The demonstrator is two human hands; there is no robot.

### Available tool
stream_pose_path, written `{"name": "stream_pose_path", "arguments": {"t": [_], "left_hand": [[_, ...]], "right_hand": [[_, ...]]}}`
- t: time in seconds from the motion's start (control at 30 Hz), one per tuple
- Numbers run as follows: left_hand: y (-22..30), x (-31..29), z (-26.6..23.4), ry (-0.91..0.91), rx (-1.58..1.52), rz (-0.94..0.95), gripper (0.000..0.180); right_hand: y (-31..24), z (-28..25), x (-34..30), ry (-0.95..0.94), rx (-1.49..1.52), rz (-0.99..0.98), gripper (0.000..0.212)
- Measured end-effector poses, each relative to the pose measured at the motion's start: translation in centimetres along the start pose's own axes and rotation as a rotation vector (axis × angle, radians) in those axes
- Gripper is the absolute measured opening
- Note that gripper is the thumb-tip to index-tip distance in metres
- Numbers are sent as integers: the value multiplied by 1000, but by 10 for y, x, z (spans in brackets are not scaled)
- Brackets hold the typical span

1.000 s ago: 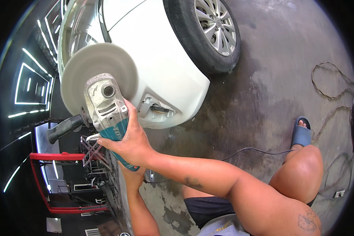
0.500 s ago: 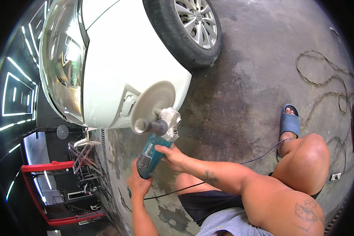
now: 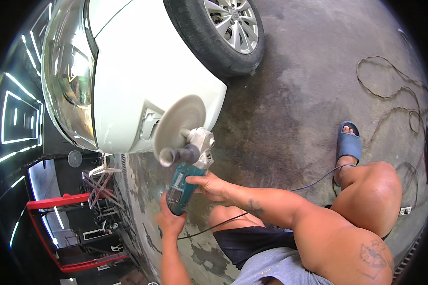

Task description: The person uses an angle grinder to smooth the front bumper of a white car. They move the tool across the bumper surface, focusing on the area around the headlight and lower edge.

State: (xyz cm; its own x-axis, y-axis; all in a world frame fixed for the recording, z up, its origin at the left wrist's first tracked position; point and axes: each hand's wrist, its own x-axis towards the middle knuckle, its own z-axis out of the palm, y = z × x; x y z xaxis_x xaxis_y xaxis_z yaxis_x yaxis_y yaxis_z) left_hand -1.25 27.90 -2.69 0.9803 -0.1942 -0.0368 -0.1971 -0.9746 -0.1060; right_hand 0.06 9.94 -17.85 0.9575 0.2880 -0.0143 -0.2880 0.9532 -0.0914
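A corded polisher [image 3: 179, 187] with a teal body and silver head is between my hands. My left hand [image 3: 170, 219] is wrapped round the rear end of its body. My right hand [image 3: 210, 185] grips the body nearer the head, thumb lying across the top. The round pale pad [image 3: 181, 122] looks smeared, as if spinning, and sits at the lower corner of a white car bumper [image 3: 142, 80]. How firmly it touches the paint I cannot tell. A dark side handle [image 3: 178, 156] sticks out from the head, with no hand on it. Part of a recess [image 3: 149, 124] in the bumper shows beside the pad.
A car wheel [image 3: 235, 28] stands beyond the bumper, and a headlight [image 3: 71, 80] is at left. The tool's black cord [image 3: 214, 225] runs past my legs. A loose cable [image 3: 387, 97] lies on the concrete floor at right. A red frame [image 3: 57, 202] stands lower left.
The car and polisher both sit slightly farther left in the picture, the car also a little higher. Both hands keep their grip, and the pad stays by the same bumper corner.
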Motion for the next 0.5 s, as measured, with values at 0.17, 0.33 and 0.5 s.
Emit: {"name": "stream_pose_path", "arguments": {"t": [0.17,0.33,0.5], "left_hand": [[53,-6,29,-70,-36,5,101],[118,-13,51,-101,-3,-16,106],[185,-24,69,-94,46,147,117]], "right_hand": [[-23,-34,-14,114,73,-121,52],[-56,-90,-23,7,213,-147,52],[-104,-134,-31,21,182,-135,96]]}}
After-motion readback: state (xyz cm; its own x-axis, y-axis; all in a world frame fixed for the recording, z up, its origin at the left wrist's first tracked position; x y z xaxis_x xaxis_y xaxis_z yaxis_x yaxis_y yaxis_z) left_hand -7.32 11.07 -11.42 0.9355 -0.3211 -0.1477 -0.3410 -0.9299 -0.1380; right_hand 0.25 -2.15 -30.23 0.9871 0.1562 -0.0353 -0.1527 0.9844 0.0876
